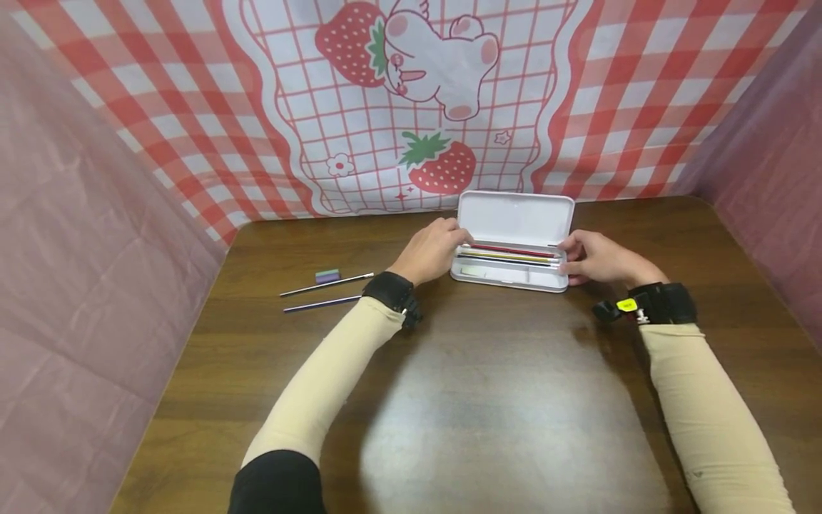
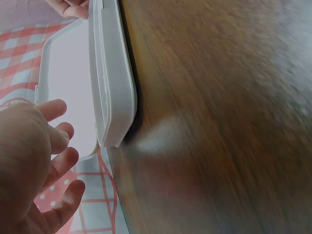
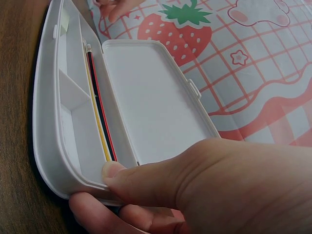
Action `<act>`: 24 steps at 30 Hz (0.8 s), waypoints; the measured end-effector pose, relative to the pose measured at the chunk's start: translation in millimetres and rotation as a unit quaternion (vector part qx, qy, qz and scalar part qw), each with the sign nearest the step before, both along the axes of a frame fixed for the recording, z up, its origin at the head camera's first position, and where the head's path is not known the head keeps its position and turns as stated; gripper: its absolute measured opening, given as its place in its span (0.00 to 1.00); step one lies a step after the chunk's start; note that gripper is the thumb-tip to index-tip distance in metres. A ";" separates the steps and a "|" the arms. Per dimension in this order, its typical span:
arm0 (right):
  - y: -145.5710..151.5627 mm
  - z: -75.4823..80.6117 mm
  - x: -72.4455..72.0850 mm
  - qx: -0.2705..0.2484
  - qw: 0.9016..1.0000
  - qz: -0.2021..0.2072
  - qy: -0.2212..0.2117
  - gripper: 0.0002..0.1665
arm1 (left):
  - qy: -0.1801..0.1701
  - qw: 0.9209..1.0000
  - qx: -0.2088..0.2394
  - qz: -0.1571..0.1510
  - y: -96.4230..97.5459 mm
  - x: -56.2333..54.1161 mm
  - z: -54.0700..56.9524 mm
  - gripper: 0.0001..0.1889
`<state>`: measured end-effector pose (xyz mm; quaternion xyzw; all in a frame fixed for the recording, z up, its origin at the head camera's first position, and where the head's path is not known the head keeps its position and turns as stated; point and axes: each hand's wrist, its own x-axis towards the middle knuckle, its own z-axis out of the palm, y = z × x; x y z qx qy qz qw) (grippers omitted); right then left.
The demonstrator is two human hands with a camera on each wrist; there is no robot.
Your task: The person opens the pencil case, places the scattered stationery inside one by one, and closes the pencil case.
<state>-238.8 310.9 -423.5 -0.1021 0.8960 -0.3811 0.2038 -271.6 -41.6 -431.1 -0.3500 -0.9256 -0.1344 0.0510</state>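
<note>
A white pencil case (image 1: 507, 283) stands at the back of the table, its lid (image 1: 516, 218) raised against the cloth. Inside lie a red-and-black pencil (image 3: 101, 107) and a yellow pencil (image 3: 97, 117), lengthwise in the rear compartment. A small pale green block (image 3: 65, 22) sits in a front compartment. My right hand (image 1: 604, 258) pinches the case's right end, thumb over the rim and fingers outside below it. By the left end is my left hand (image 1: 432, 248), its fingers spread loosely beside the lid in the left wrist view, holding nothing.
Left of the case, a silver-ended dark pencil (image 1: 326, 285) and a blue-purple pencil (image 1: 321, 305) lie on the wooden table (image 1: 514, 400). Behind them is a small green-and-purple block (image 1: 327, 276). A checked strawberry cloth (image 1: 443, 168) hangs along the back edge.
</note>
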 end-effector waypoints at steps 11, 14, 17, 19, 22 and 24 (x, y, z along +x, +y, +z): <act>1.8 0.2 0.3 0.013 1.000 0.005 0.004 0.29 | -0.004 1.000 0.014 0.020 -20.2 14.9 10.3 0.18; 2.1 0.2 0.5 0.009 1.000 0.003 0.003 0.29 | -0.006 1.000 0.018 0.022 -26.8 16.1 10.0 0.17; 1.4 0.5 0.9 0.002 1.000 0.001 0.002 0.29 | -0.004 0.999 0.023 0.021 -34.3 16.9 10.1 0.17; 0.8 0.8 1.0 0.000 1.000 -0.002 0.002 0.28 | -0.002 0.999 0.027 0.023 -40.0 17.2 10.6 0.17; -0.4 1.8 1.2 0.000 1.000 -0.005 0.001 0.28 | 0.007 0.999 0.032 0.023 -48.9 17.2 11.2 0.17; -0.4 2.6 1.5 0.003 1.000 -0.006 0.001 0.28 | 0.014 0.999 0.034 0.024 -54.6 17.0 11.6 0.17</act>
